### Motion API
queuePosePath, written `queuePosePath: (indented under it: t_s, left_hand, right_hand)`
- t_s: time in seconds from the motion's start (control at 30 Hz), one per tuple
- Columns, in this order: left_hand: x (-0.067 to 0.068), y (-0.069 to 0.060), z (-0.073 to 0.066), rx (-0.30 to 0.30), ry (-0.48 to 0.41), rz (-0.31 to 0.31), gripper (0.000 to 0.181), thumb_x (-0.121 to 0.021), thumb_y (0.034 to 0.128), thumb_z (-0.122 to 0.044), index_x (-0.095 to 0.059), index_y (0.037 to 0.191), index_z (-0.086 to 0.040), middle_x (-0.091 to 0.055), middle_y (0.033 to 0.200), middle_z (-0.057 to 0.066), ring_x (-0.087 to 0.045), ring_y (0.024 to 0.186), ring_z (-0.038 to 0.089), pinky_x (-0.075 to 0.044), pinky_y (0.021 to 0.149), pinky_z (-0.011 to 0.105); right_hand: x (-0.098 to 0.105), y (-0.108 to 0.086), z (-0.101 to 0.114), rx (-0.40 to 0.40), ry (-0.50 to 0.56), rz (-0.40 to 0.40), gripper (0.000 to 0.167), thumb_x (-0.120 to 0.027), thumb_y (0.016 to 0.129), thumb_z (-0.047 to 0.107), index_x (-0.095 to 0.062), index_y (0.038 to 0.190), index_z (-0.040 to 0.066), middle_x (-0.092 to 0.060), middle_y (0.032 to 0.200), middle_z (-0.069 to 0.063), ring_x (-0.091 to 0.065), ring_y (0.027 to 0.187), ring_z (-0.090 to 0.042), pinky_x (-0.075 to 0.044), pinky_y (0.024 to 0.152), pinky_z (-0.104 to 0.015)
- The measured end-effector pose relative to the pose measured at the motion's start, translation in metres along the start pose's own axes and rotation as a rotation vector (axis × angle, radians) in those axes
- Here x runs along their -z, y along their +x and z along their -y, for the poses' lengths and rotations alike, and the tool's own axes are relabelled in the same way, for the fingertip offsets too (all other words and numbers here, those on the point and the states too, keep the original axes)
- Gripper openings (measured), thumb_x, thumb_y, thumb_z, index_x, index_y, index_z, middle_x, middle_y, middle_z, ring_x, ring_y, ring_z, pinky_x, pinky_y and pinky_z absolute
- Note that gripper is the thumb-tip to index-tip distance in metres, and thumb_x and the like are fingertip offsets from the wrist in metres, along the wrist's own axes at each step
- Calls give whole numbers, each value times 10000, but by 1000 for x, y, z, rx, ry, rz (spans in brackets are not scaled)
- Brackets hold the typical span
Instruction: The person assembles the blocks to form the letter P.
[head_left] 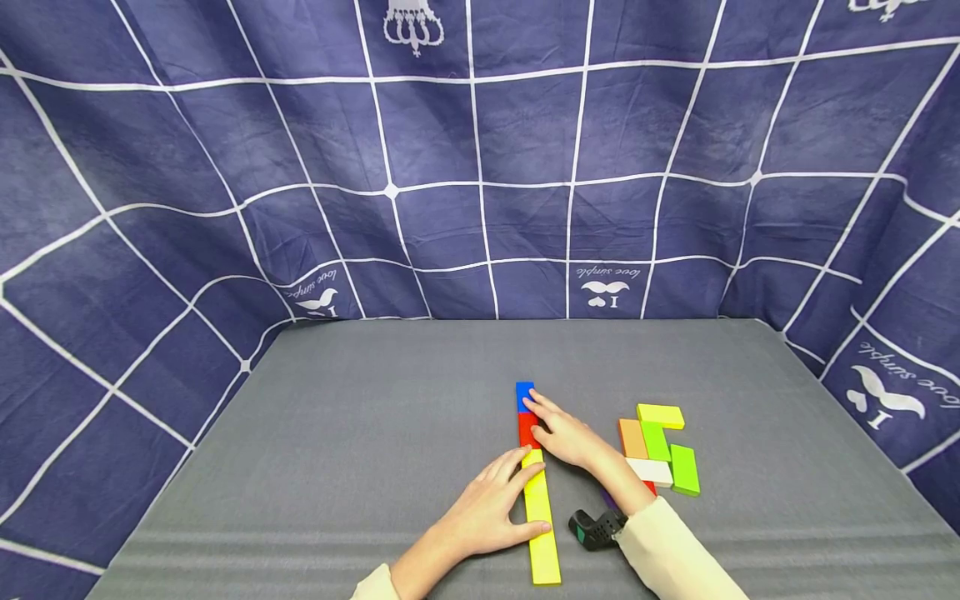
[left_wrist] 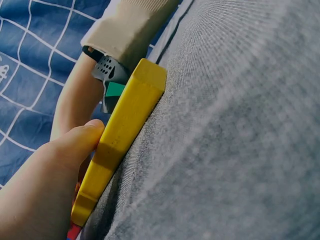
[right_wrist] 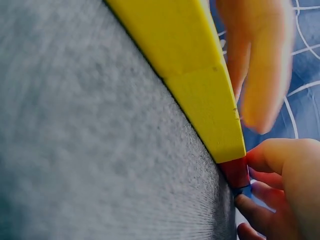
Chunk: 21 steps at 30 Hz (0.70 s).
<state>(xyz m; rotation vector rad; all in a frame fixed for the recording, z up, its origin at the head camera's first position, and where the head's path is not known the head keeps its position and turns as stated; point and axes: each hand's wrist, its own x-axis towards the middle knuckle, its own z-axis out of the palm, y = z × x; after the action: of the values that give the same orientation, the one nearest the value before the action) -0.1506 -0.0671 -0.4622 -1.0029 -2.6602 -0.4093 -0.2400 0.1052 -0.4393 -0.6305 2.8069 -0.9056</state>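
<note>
A straight row of blocks lies on the grey cloth in the head view: a blue block (head_left: 524,397) at the far end, a red block (head_left: 528,431) behind it, then yellow blocks (head_left: 546,558) end to end. My left hand (head_left: 483,508) rests over the yellow part from the left, fingers spread, thumb touching the yellow surface. From the right, my right hand (head_left: 570,439) touches the far end, its thumb at the red block and its fingertips at the blue one. The right wrist view shows these fingers along the side of the red block (right_wrist: 235,172).
Right of the row lie loose blocks: yellow (head_left: 661,416), orange (head_left: 633,438), two green, with one green block (head_left: 685,470) outermost, and white (head_left: 648,472). Red and purple ones are partly behind the right forearm. A black device (head_left: 594,530) sits at the right wrist. Blue curtain (head_left: 525,217) surrounds the surface.
</note>
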Motion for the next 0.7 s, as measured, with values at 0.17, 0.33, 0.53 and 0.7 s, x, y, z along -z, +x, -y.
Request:
queuePosePath:
  t_s: [0.17,0.33,0.53,0.7]
  left_hand:
    - [1,-1,0,21,-30,83,682,-451,832,-624,-423,1353,-185,-375,1437,72,-350,1333,207,-356,1059,357]
    - [3,0,-2,25,-39,137,701,-410,851,-627,-384,1384,-173,-325,1469,85,-302,1363,206,-328,1082,355]
    - [5,-1,-4,45,-83,182,709,-392,861,-621,-352,1403,-165,-282,1487,96,-269,1378,208,-302,1096,371]
    - [5,-1,-5,41,-93,173,696,-355,870,-630,-357,1399,-179,-274,1492,86,-264,1380,206,-301,1096,381]
  right_hand:
    - [0,-3,0,-1,-2,-7,488,-482,905,196,-397,1379,117,-270,1498,-43,-368,1308,-327,-309,999,-617]
    - [2,-4,1,-1,2,-6,483,-484,909,188,-398,1377,104,-269,1497,-55,-370,1305,-336,-308,1007,-607]
    - [9,-10,1,19,-16,-20,458,-501,908,196,-439,1350,95,-304,1480,-78,-379,1301,-328,-318,1012,-586]
    - [22,-24,-4,41,-71,-89,431,-517,911,242,-485,1314,91,-395,1422,-111,-423,1268,-330,-343,1009,-556]
